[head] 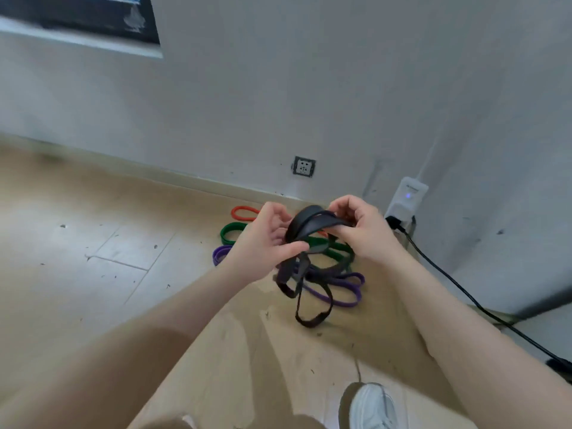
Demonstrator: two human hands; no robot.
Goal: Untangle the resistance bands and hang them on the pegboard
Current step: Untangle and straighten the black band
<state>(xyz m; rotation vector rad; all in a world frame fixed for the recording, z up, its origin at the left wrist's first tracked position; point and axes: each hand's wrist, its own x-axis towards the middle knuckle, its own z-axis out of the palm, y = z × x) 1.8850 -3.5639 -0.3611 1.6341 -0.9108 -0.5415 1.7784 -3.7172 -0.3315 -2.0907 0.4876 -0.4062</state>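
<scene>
From the head camera I see my left hand (266, 239) and my right hand (362, 230) raised together over the light wooden floor (93, 274), both gripping the black rubber resistance band (309, 226). The left fingers (280, 216) curl round its left side, thumb pressed across the front; the right fingers (343, 205) pinch the top of its folded arc, thumb underneath. The rest of the black band hangs in twisted loops below my hands, the lowest loop near the floor.

Behind and beneath my hands, on the floor close to the white wall (309, 88), lie the other bands: an orange loop band (244, 212) nearest the wall, a green loop band (230, 233) in front of it, and a purple loop band (346, 289) closest to me. They overlap under my hands; how far they are tangled I cannot tell.

A wall socket (304, 167) sits above the skirting. A white plugged-in device (407, 196) with a blue light stands to the right, a black cable (464, 295) trailing from it. My white shoe (374, 407) shows at the bottom edge.
</scene>
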